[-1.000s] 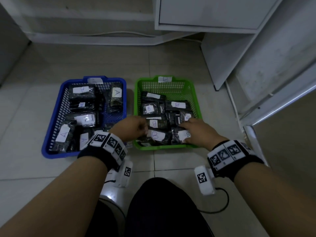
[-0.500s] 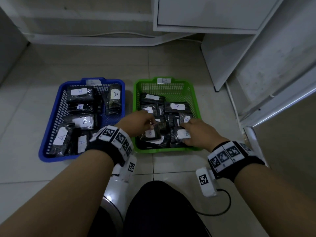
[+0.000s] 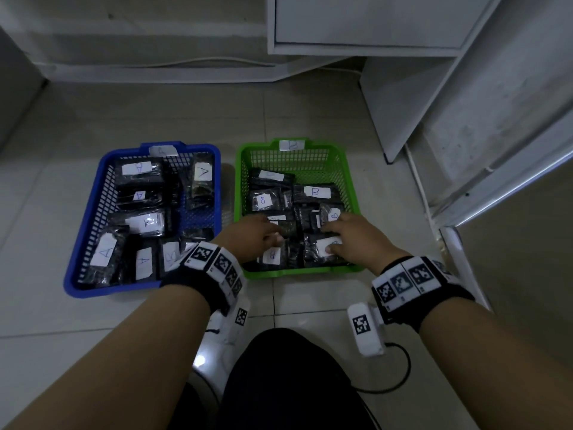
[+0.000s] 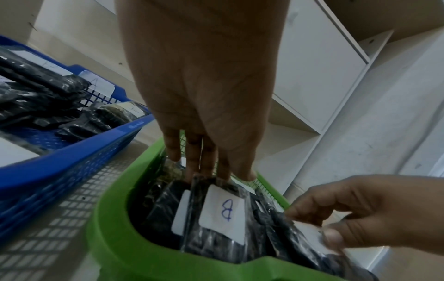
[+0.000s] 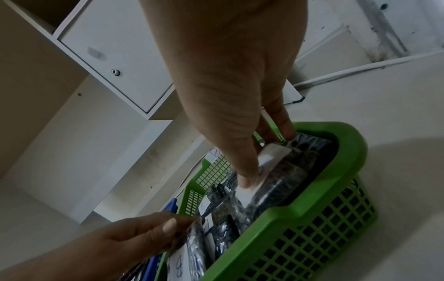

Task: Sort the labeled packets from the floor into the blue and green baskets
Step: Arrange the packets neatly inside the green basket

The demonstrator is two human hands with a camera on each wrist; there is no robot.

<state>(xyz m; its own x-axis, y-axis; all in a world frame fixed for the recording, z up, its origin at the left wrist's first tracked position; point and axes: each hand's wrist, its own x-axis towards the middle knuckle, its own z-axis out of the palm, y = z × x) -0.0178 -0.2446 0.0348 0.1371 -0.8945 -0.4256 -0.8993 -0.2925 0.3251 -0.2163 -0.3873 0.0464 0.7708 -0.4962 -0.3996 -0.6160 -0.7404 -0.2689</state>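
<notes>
Both your hands are down in the green basket [image 3: 352, 193], working its near end. Your left hand [image 3: 248, 240] sits at the near left corner, fingers reaching down among the black packets; the fingertips [image 4: 192, 171] touch the top edge of a packet with a B label [image 4: 224, 213] that stands on edge against the near wall, but whether they actually pinch it, I cannot tell. Your right hand [image 3: 353, 240] is at the near right corner, thumb pressed on the white label of a packet [image 3: 322, 249] and fingers curled over its far edge – that one you have pinched. The rest of the B packets [image 3: 313, 193] lie heaped across the middle of the green basket. Just beside it on the left, the blue basket [image 3: 90, 231] holds its packets labeled A [image 3: 139, 172], stacked along its left side and near edge. Both baskets sit on the tiled floor [image 3: 155, 113], white cabinets [image 3: 366, 23] beyond.
</notes>
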